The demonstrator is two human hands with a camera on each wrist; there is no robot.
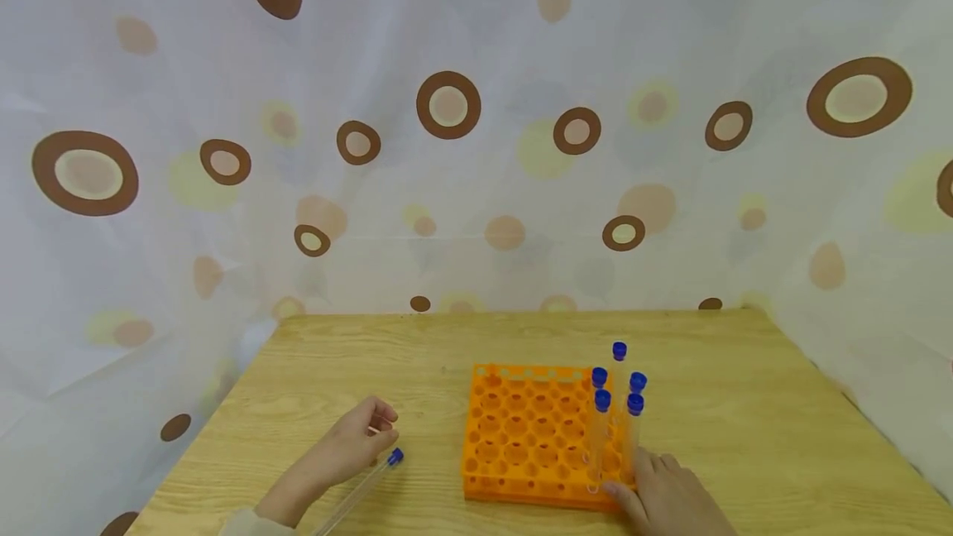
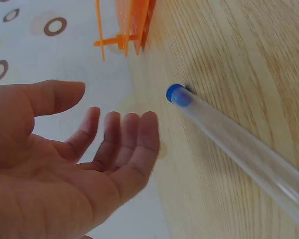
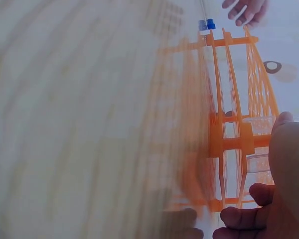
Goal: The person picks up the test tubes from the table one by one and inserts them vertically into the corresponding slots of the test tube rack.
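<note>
In the head view my left hand (image 1: 348, 445) hovers over the left part of the table with its fingers loosely bent and nothing between them. Just beside it lies a clear test tube (image 2: 244, 147) with a blue cap, slanting across the wood. An orange test tube rack (image 1: 521, 485) stands right of centre. Several capped tubes (image 1: 602, 400) are upright in its right-hand columns. My right hand (image 1: 673, 496) grips the rack's near right corner, thumb at the front edge and fingers along the right side. From the right wrist, the hand (image 3: 294, 164) covers part of the rack's end.
Light wood-grain table (image 1: 744, 404) lies under everything. A white curtain (image 1: 506, 40) with brown and yellow dots hangs behind it and down both sides. The rack's left and middle holes (image 1: 516, 427) hold no tubes.
</note>
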